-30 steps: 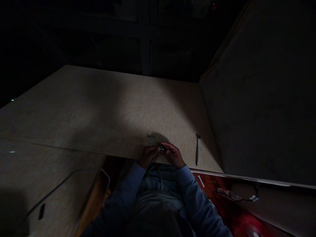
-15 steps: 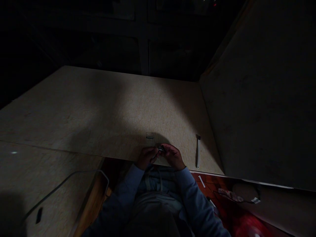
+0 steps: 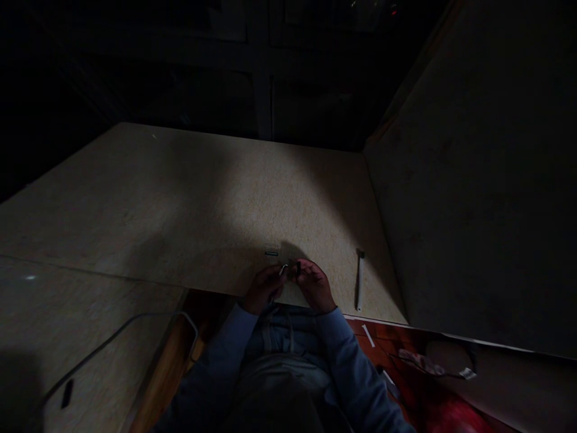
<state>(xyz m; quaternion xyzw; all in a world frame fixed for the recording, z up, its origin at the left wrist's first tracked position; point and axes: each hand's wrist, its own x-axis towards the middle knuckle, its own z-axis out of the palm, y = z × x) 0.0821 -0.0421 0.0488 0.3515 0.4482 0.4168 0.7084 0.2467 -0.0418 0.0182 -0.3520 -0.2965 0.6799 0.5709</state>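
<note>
My left hand point(image 3: 264, 287) is closed, its fingertips pinching a small shiny metal piece point(image 3: 283, 269) with a curved edge. Close beside it, my right hand point(image 3: 315, 285) pinches a small dark piece point(image 3: 298, 269). A narrow gap shows between the two pieces. Both hands are just above the table's front edge, and the dim light hides what kind of parts these are. Just beyond my fingers, a short dark bar point(image 3: 271, 254) with a pale rim lies on the tabletop. To the right lies a slim white handle with a dark head point(image 3: 360, 279).
The pale tabletop point(image 3: 252, 186) meets an upright panel point(image 3: 473, 180) on the right. At lower left, a grey cable point(image 3: 121, 328) curves over another surface, near a small black object point(image 3: 67, 393). Red cloth point(image 3: 455, 415) and a white strip point(image 3: 368, 335) are at lower right.
My hands have drawn slightly apart. The shiny piece and the dark piece, close together before, now show separately, one in each hand.
</note>
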